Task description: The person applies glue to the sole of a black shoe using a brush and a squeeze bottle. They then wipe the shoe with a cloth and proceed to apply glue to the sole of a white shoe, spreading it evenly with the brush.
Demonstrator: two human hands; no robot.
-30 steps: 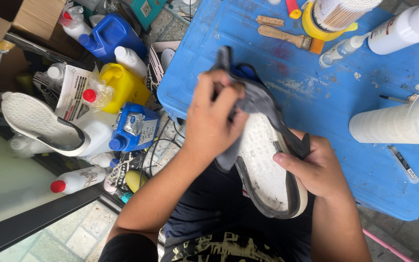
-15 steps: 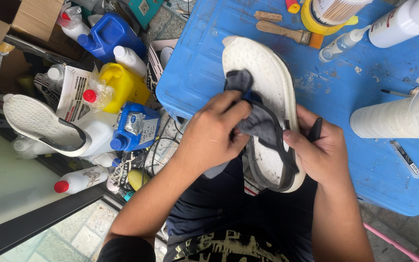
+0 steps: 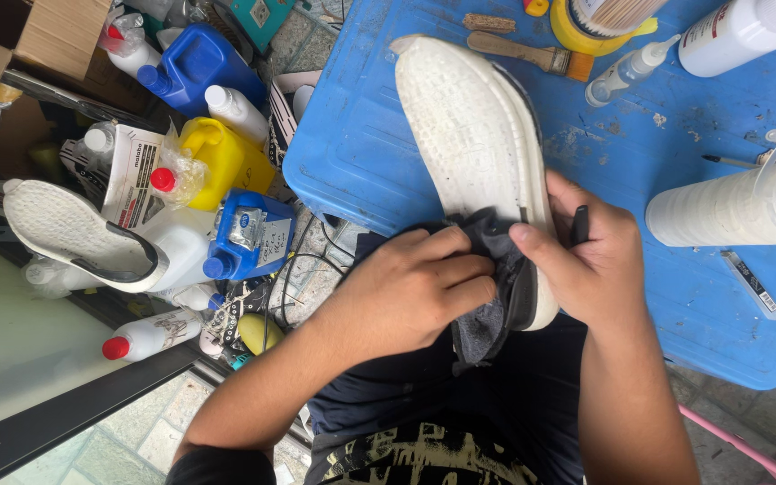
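Two hands meet at the picture's centre over a white-soled shoe (image 3: 473, 135) that lies sole up, its toe pointing to 12 o'clock across the blue tabletop (image 3: 361, 153) and its heel end over the person's lap. The left hand (image 3: 415, 292) is curled, its fingers pressed onto a dark grey cloth (image 3: 482, 328) bunched against the heel of the sole. The right hand (image 3: 590, 260), at 3 o'clock of the left, grips the shoe's heel end, thumb lying on the sole's edge and touching the cloth, fingers wrapped round the far side. The cloth hangs down toward 6 o'clock between the two hands. On the tabletop, at 12 o'clock of the shoe's toe, a paintbrush (image 3: 518, 52) lies with its wooden handle pointing left; a yellow tub (image 3: 590, 27) stands just beside its bristles, and a small clear squeeze bottle (image 3: 630, 67) lies at 1 o'clock. A white bottle (image 3: 738, 211) lies on its side at 3 o'clock of the right hand, near but apart from it. Off the tabletop at 9 o'clock, a second shoe (image 3: 74, 233) rests sole up among a yellow jug (image 3: 222, 157), a blue jug (image 3: 195, 58) and a small blue can (image 3: 249, 238), well apart from the hands.
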